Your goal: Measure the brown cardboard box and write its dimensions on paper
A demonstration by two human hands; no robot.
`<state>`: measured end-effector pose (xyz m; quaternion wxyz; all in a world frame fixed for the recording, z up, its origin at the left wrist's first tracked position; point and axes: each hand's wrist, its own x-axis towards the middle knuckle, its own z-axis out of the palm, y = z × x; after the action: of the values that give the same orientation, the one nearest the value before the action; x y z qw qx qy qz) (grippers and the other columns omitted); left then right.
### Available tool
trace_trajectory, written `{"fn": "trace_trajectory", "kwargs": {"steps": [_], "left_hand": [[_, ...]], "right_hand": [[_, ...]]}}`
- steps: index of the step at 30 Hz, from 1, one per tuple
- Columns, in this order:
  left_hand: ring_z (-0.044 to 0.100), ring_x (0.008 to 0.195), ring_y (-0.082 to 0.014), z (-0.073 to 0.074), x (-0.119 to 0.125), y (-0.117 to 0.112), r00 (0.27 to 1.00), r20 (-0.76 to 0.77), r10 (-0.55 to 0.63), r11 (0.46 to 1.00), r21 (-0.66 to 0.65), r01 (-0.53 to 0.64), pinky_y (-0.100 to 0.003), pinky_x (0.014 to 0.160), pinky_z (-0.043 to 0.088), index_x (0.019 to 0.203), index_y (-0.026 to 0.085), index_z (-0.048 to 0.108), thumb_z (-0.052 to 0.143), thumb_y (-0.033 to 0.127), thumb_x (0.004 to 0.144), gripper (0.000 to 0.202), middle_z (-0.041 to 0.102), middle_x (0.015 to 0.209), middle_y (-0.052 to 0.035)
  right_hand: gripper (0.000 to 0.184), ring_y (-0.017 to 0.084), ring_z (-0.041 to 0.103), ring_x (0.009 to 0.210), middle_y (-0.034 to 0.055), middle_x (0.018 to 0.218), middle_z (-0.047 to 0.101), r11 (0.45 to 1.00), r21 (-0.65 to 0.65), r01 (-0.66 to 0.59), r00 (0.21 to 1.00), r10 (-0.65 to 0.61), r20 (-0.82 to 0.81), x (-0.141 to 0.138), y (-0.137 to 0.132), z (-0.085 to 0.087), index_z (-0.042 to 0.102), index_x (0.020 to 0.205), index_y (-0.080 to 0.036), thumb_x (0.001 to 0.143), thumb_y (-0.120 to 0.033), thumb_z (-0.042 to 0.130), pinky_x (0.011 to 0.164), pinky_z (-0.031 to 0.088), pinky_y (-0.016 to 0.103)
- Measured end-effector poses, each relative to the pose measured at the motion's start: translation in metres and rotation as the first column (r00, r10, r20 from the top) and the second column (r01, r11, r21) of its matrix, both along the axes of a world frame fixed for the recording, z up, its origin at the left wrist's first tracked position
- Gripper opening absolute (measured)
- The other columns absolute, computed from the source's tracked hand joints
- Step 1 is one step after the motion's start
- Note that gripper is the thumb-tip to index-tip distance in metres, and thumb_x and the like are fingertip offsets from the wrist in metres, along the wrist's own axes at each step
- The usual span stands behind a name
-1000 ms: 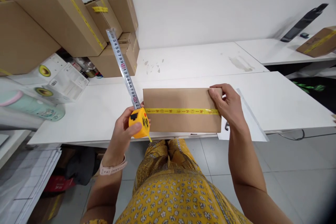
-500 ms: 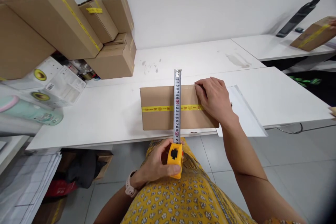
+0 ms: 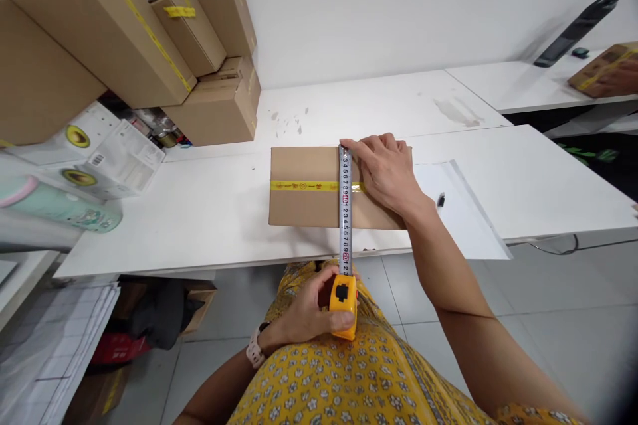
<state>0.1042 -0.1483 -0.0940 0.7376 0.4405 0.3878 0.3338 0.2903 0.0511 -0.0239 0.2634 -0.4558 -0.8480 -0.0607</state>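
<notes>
A brown cardboard box (image 3: 304, 208) with a strip of yellow printed tape lies near the front edge of the white table. Held low in front of it, my left hand (image 3: 309, 311) grips the yellow case of a tape measure (image 3: 345, 319). Its blade (image 3: 345, 212) runs away from me across the box top to the far edge. There, the fingertips of my right hand (image 3: 391, 172) pinch or press the blade's end, while the palm rests over the box's right part. My right thumb is partly hidden.
Several cardboard boxes (image 3: 214, 113) are stacked at the left, beside white avocado-print boxes (image 3: 124, 153) and a mint bottle (image 3: 64, 204). White paper (image 3: 463, 212) with a small black object (image 3: 441, 199) lies at right. A black bottle (image 3: 578, 26) and another box (image 3: 608, 70) stand farther right.
My right hand has moved left and away from me to the blade's end. The box has shifted away from me, and the blade's end now meets its far edge instead of reaching past it.
</notes>
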Motion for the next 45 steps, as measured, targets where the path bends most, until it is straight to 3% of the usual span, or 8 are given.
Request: {"fn": "trace_trajectory", "kwargs": {"steps": [13, 18, 23, 29, 33, 38, 41, 45], "left_hand": [[0.065, 0.1, -0.0252, -0.009, -0.005, -0.004, 0.999, 0.045, -0.023, 1.0, 0.015, 0.022, -0.039, 0.089, 0.054, 0.127, 0.024, 0.061, 0.085, 0.05, 0.072, 0.066, 0.064, 0.114, -0.0078], [0.066, 0.101, -0.0276, 0.016, -0.021, -0.009, 0.978, 0.117, 0.174, 0.966, 0.171, -0.192, -0.039, 0.084, 0.057, 0.126, 0.025, 0.059, 0.09, 0.047, 0.066, 0.072, 0.062, 0.126, -0.0122], [0.068, 0.11, -0.0328, 0.037, -0.036, -0.009, 0.928, 0.044, 0.37, 0.907, 0.2, -0.371, -0.041, 0.09, 0.058, 0.127, 0.026, 0.057, 0.09, 0.053, 0.068, 0.073, 0.061, 0.134, -0.0141], [0.067, 0.105, -0.0296, 0.019, -0.04, -0.006, 0.962, -0.193, 0.193, 0.965, 0.215, -0.15, -0.037, 0.087, 0.057, 0.13, 0.022, 0.057, 0.086, 0.049, 0.07, 0.072, 0.066, 0.125, -0.0126], [0.066, 0.102, -0.0285, 0.008, -0.035, 0.001, 0.801, -0.599, -0.004, 0.936, 0.28, 0.214, -0.042, 0.092, 0.055, 0.129, 0.022, 0.06, 0.083, 0.043, 0.069, 0.067, 0.069, 0.117, -0.0087], [0.062, 0.122, -0.0346, 0.001, -0.024, 0.007, 0.64, -0.76, -0.117, 0.833, 0.276, 0.479, -0.049, 0.109, 0.048, 0.139, 0.022, 0.054, 0.082, 0.038, 0.072, 0.075, 0.063, 0.137, -0.0118], [0.055, 0.135, -0.0355, -0.001, -0.02, 0.006, 0.653, -0.75, -0.105, 0.851, 0.272, 0.449, -0.051, 0.115, 0.044, 0.154, 0.026, 0.04, 0.082, 0.037, 0.075, 0.09, 0.054, 0.151, -0.0126], [0.056, 0.136, -0.0338, -0.003, -0.016, 0.005, 0.724, -0.69, 0.026, 0.909, 0.317, 0.269, -0.051, 0.113, 0.047, 0.164, 0.033, 0.015, 0.086, 0.034, 0.071, 0.117, 0.05, 0.153, -0.0127]], "right_hand": [[0.049, 0.03, 0.05, 0.103, 0.0108, 0.113, 0.068, 1.0, 0.006, 0.021, 0.996, -0.021, -0.092, 0.001, 0.004, -0.007, 0.057, 0.141, -0.03, 0.106, -0.032, 0.023, 0.089, 0.036, 0.047], [0.049, 0.034, 0.051, 0.11, 0.0137, 0.118, 0.068, 0.994, 0.04, 0.103, 0.987, -0.097, -0.127, -0.007, -0.018, -0.011, 0.06, 0.134, -0.023, 0.103, -0.055, 0.04, 0.098, 0.034, 0.051], [0.043, 0.032, 0.054, 0.116, 0.0127, 0.128, 0.068, 0.996, 0.077, 0.048, 0.994, -0.041, -0.099, -0.024, -0.065, -0.047, 0.064, 0.13, -0.026, 0.099, -0.055, 0.055, 0.098, 0.034, 0.049], [0.035, 0.028, 0.06, 0.121, 0.0086, 0.132, 0.07, 0.993, -0.065, -0.098, 0.955, 0.075, -0.286, -0.015, -0.093, -0.075, 0.062, 0.136, -0.032, 0.102, -0.03, 0.054, 0.103, 0.041, 0.051], [0.042, 0.023, 0.066, 0.105, 0.007, 0.124, 0.072, 0.972, -0.149, -0.181, 0.642, 0.002, -0.767, 0.021, -0.09, -0.048, 0.052, 0.146, -0.034, 0.107, -0.043, 0.041, 0.091, 0.053, 0.047], [0.034, 0.017, 0.063, 0.074, 0.0025, 0.085, 0.069, 0.982, -0.129, -0.137, 0.373, -0.07, -0.925, 0.053, -0.091, -0.026, 0.067, 0.127, -0.028, 0.101, -0.048, 0.056, 0.069, 0.054, 0.035], [0.019, 0.013, 0.06, 0.064, -0.002, 0.069, 0.061, 0.988, -0.133, -0.084, 0.364, -0.094, -0.926, 0.054, -0.103, -0.032, 0.073, 0.11, -0.025, 0.1, -0.036, 0.062, 0.059, 0.051, 0.029], [0.017, 0.011, 0.061, 0.06, -0.0022, 0.072, 0.066, 0.979, 0.015, -0.203, 0.54, 0.125, -0.832, 0.028, -0.13, -0.054, 0.069, 0.114, -0.026, 0.1, -0.022, 0.06, 0.05, 0.048, 0.025]]}}
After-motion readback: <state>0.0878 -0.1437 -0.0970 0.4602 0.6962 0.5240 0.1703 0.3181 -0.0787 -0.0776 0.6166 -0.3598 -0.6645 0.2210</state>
